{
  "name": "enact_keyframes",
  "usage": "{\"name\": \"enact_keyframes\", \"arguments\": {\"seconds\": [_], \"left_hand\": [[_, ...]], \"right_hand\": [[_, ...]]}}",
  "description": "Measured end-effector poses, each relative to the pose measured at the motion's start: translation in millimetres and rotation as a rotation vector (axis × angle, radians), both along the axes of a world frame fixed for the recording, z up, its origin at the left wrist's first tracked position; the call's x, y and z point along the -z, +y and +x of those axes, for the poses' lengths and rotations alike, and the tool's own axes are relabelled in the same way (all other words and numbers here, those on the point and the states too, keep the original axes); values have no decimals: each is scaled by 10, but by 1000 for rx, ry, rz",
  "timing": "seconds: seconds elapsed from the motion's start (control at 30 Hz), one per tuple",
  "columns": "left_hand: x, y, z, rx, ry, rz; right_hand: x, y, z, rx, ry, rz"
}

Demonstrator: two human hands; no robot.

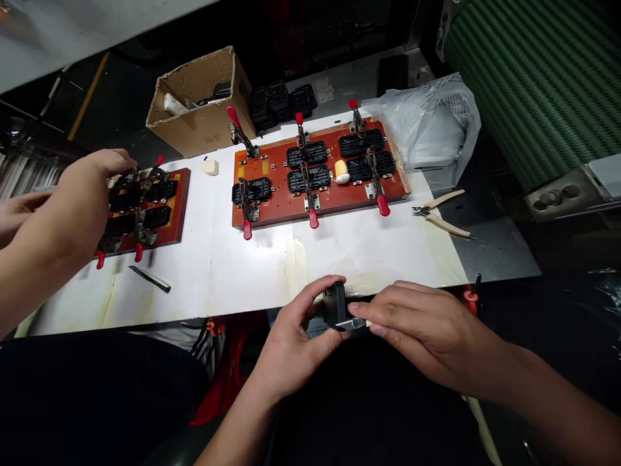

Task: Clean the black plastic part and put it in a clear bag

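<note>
In the head view, my left hand point(306, 327) is closed around a black plastic part point(334, 303), held on edge just off the front of the table. My right hand point(417, 323) pinches a small knife with a short flat metal blade point(352, 323); most of its handle is hidden by the fingers. The blade touches, or nearly touches, the lower edge of the black part, close to my left thumb. Beyond my hands stands a reddish-brown fixture board point(286, 214), where several red-handled toggle clamps sit over black plastic parts point(308, 178).
Diagonal cutters point(444, 213) lie at right, near a plastic bag point(431, 123). A cardboard box point(204, 129) and stacked black parts point(277, 100) stand behind. At left, a co-worker's arms point(63, 213) reach over a second fixture board point(180, 206); a utility knife point(150, 278) lies nearby.
</note>
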State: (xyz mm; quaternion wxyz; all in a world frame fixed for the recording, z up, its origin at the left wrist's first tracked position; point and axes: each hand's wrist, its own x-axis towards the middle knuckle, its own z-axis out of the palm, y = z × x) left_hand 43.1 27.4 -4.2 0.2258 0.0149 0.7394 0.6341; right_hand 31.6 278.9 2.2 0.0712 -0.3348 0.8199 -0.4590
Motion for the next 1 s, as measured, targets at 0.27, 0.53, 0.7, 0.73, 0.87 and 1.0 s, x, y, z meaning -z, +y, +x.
{"name": "enact_keyframes", "arguments": {"seconds": [0.27,0.53,0.7,0.73,0.87,1.0], "left_hand": [[-51,50,40,145,2,62],[84,-31,-26,-3,56,-140],[384,-114,-287,-227,150,-580],[432,-143,-325,-205,184,-607],[529,-312,-371,-113,363,-707],[569,-439,-415,145,501,-747]], "right_hand": [[375,237,-412,434,3,472],[806,418,-608,560,256,573],[387,49,-760,471,302,332],[258,-71,-883,457,309,334],[-121,-520,-1696,514,229,701],[-148,-658,-2373,469,120,868]]}}
